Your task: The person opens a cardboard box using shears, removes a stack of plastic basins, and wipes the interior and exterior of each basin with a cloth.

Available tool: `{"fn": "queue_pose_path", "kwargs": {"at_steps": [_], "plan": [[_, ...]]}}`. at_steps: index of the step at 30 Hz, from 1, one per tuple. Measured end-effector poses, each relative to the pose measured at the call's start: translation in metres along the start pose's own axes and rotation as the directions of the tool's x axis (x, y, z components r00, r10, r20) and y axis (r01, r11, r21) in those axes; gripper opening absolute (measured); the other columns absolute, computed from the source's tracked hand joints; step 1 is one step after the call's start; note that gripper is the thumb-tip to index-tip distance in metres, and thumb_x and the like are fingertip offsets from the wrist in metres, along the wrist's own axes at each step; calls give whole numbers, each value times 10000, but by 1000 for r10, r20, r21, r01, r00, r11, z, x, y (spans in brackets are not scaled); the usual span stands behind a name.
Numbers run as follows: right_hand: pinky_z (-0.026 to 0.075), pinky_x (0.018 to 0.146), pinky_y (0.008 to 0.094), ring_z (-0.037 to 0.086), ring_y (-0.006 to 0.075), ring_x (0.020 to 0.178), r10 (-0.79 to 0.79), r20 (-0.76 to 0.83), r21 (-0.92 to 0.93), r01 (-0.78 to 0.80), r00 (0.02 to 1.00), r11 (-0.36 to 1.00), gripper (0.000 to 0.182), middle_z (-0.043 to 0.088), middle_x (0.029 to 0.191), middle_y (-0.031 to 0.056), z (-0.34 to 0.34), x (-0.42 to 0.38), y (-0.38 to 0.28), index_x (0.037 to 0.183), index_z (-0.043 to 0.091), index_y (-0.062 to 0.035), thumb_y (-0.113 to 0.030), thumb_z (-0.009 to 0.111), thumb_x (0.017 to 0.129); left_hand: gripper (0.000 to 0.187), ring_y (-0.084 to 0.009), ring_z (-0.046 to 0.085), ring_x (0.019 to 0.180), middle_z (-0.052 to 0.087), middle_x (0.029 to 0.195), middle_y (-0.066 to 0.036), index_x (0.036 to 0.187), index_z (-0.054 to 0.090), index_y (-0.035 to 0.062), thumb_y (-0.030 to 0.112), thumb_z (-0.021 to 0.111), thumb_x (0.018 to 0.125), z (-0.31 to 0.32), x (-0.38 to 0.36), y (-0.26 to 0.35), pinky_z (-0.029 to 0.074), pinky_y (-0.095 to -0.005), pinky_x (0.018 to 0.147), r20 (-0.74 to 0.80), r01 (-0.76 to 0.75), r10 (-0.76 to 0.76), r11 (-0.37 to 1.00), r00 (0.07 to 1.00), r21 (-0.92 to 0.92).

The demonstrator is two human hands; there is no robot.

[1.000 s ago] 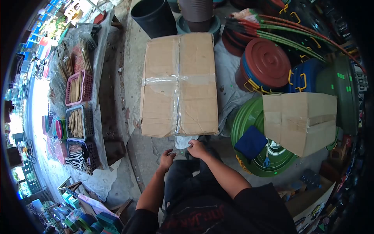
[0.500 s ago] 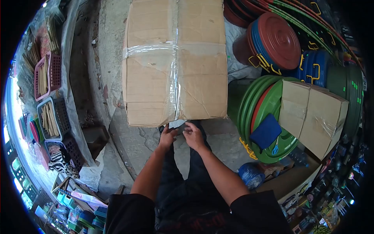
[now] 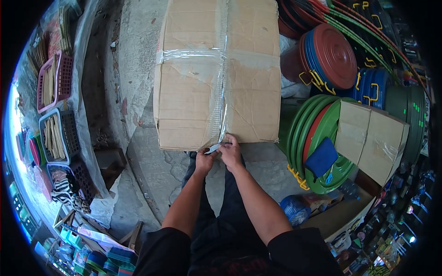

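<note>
A large cardboard box stands in front of my legs, with clear packing tape running down its middle and across it. Both my hands are at the near edge of its top. My left hand is closed, pinching a whitish loose end of the tape. Close beside it, my right hand pinches the tape where it bends over the edge, its index finger reaching up onto the box top. The fingertips partly cover the loose end.
At right stand green tubs holding a blue cloth and a smaller carton. Behind them is a red-lidded bucket. Baskets of sticks line the left. Bare concrete floor runs beside the box.
My hands have come up to the box edge and closed on the tape end, which earlier hung between apart fingers. The view has shifted, so the box appears further right.
</note>
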State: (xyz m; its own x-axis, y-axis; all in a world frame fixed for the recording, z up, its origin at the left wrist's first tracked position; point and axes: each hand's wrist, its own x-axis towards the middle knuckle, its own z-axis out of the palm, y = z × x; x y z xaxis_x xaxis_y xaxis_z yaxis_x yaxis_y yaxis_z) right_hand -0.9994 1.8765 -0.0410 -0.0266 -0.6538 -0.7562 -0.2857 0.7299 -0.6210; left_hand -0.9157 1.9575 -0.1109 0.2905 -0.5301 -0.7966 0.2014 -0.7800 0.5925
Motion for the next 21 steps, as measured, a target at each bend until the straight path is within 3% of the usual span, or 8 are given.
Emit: {"fn": "queue_pose_path", "kwargs": {"at_steps": [5,7,9,12,15,18,20,21], "plan": [[456,536,271,525,124,758,168,42,8,-168,985,986,399,555,903,41,-12,14,-3,1176,471,-122,-172,621,810,391,-236,608,864,636,965,-156,1014,599,-9,274,673,754,0,-8,20,460,-324,764,-91,-150,165,977,982,150],[455,531,275,528,114,732,141,15,13,-142,990,990,379,567,867,38,-5,15,2,1149,507,-104,-172,642,801,350,-250,615,887,643,969,-142,1003,618,34,289,657,767,-1,-4,17,453,-337,793,-64,-90,104,976,993,199],[459,558,273,537,108,702,-94,-53,38,96,994,995,343,578,804,29,5,13,13,1113,536,-48,-109,644,794,315,-243,617,896,654,943,-122,994,627,48,287,634,790,-3,-2,15,456,-339,795,-68,-115,134,965,989,236],[453,613,246,540,96,687,-148,-113,23,151,983,988,370,579,756,22,16,4,13,1144,523,16,-25,628,791,250,-240,628,839,659,905,-119,964,632,45,247,605,820,-1,2,-2,470,-333,747,-71,-343,369,908,927,241],[450,635,238,538,93,697,-91,-86,119,101,992,988,426,578,766,27,22,-2,10,1198,493,20,-21,626,795,311,-313,573,983,611,1031,-175,1024,622,69,287,606,802,-7,-7,6,442,-364,835,49,-123,118,983,992,138],[451,629,239,537,92,692,-109,-136,77,120,985,990,432,573,772,30,25,1,25,1205,484,24,-22,622,798,306,-306,590,960,626,1002,-165,1031,623,69,276,604,806,-8,-5,1,453,-356,818,41,-230,227,961,973,153],[452,604,234,529,88,685,-346,-191,-276,288,918,917,392,565,778,28,31,11,48,1166,499,31,-30,625,800,304,-304,596,950,632,987,-161,1033,622,70,272,606,807,-9,-7,4,456,-354,813,48,-291,287,946,957,146],[452,604,234,529,88,685,-347,-197,-276,287,917,917,392,565,778,28,33,13,52,1166,499,31,-30,625,800,307,-293,603,942,638,979,-157,1042,617,70,265,612,805,-11,-7,5,458,-346,808,39,-260,257,955,966,145]]}}
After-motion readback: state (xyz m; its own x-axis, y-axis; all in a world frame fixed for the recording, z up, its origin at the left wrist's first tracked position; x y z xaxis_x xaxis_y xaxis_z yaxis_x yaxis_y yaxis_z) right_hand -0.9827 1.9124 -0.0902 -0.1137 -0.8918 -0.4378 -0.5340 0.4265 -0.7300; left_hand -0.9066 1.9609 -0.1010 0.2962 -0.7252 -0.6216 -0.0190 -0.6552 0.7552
